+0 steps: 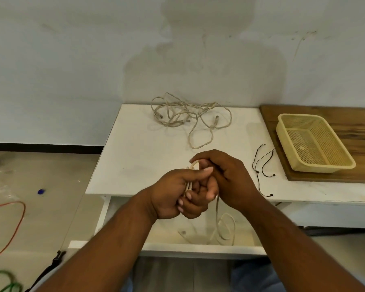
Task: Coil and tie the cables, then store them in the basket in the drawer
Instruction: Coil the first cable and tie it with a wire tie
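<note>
A beige cable [189, 184] is being pinched in folded strands by the left hand [173, 194] and right hand [223, 175] at frame centre, its tail dangling over the table's [135, 161] front edge into the open drawer [198, 248]; the basket [313, 142] is sitting right.

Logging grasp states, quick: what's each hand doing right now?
Left hand: closed around folded loops of the beige cable.
Right hand: closed, pinching the same cable's top bend.
</note>
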